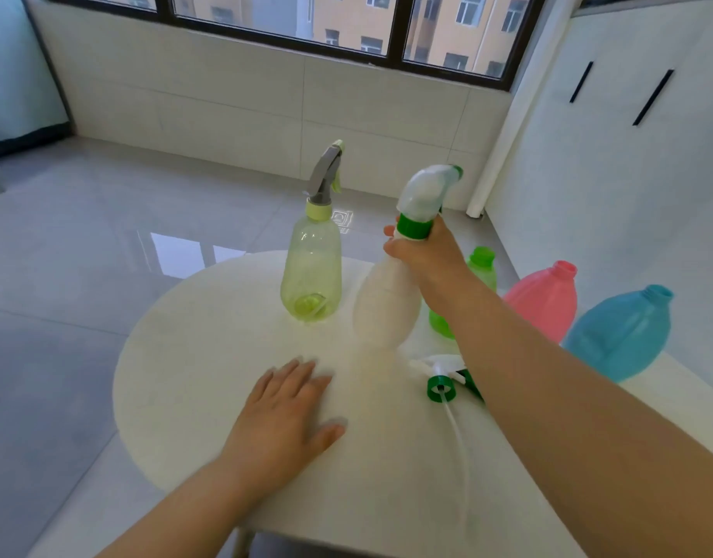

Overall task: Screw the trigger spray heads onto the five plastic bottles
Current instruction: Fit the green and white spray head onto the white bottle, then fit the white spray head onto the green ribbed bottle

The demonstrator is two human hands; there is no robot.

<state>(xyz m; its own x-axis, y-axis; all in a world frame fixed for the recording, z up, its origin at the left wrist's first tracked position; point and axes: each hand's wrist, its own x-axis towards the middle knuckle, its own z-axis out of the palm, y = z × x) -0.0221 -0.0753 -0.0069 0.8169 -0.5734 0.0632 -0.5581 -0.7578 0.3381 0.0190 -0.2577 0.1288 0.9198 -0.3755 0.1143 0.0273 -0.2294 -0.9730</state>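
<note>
While the left hand (284, 412) lies flat and open on the table (185, 356), the right hand (423, 251) grips the white bottle (381, 308) by its neck, farther right.

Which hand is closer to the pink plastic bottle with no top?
Right. The right hand grips the white plastic bottle by its neck, left of the pink plastic bottle; the left hand lies flat on the round white table, farther left.
</note>
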